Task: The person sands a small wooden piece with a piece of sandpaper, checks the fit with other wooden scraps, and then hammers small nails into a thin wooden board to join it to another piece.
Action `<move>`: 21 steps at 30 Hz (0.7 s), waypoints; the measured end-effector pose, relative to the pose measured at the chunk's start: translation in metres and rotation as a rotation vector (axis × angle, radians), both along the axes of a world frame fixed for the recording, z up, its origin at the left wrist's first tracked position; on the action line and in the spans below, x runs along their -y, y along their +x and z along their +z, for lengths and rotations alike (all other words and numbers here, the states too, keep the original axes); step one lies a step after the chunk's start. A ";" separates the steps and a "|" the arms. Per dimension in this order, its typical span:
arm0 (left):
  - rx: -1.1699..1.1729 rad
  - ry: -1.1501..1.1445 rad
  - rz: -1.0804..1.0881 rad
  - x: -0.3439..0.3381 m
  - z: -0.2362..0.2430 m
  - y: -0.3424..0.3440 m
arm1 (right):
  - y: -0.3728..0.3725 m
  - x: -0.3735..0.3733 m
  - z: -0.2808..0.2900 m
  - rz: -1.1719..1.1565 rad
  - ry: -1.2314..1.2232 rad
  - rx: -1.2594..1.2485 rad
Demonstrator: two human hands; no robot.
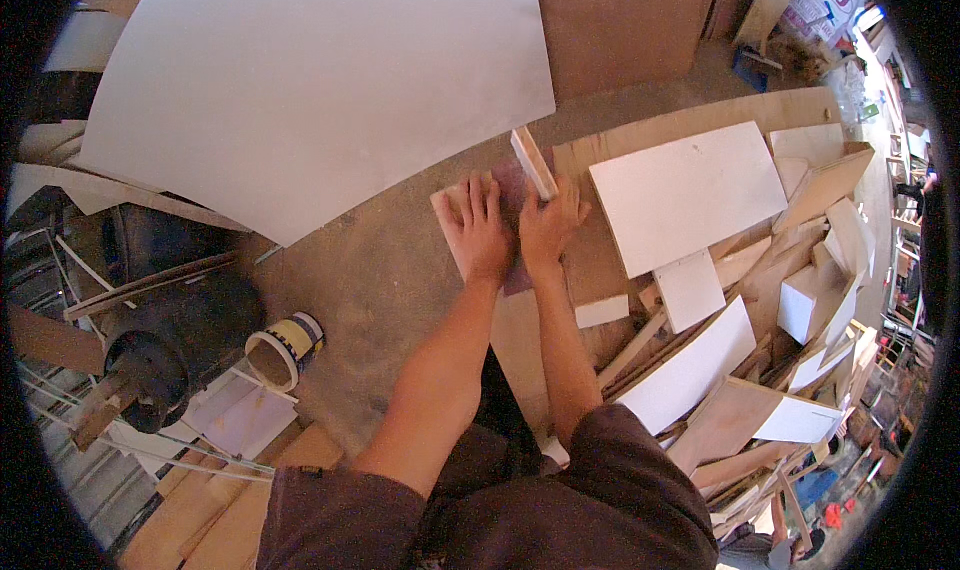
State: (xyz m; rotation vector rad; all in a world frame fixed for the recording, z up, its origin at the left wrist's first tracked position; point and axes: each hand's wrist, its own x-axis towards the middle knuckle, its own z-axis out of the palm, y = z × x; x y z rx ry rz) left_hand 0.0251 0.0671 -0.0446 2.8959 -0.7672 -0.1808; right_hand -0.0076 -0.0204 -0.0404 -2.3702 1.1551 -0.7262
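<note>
White-and-brown wood, a narrow strip (534, 164), juts from the right hand (555, 228), whose thumb and fingers seem to pinch its near end, its long axis pointing away and slightly left, while the left hand (480, 234) lies beside, fingers spread on a pale board (522, 340).

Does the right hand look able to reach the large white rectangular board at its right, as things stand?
Probably yes: the white rectangular board lies close to the right hand, with nothing visible blocking the way. That hand, though, seems to hold a narrow wooden block.
</note>
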 end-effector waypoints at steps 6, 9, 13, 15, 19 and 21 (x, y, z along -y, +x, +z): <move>0.026 0.005 0.032 -0.016 -0.006 0.002 | -0.109 -0.072 0.030 0.115 0.307 -0.117; 0.027 0.020 0.015 -0.014 0.000 0.000 | -0.086 -0.059 0.034 0.032 0.502 -0.040; -0.034 -0.074 0.017 -0.004 -0.003 0.002 | -0.012 -0.012 0.009 -0.043 0.051 -0.095; -0.002 0.017 0.016 -0.013 -0.006 0.002 | -0.017 -0.019 0.012 0.016 0.058 -0.084; -0.041 0.140 0.027 -0.012 0.003 -0.002 | -0.068 -0.045 0.010 0.010 0.414 0.097; -0.032 0.103 0.027 -0.008 0.004 0.003 | -0.069 -0.048 0.021 -0.022 0.462 0.102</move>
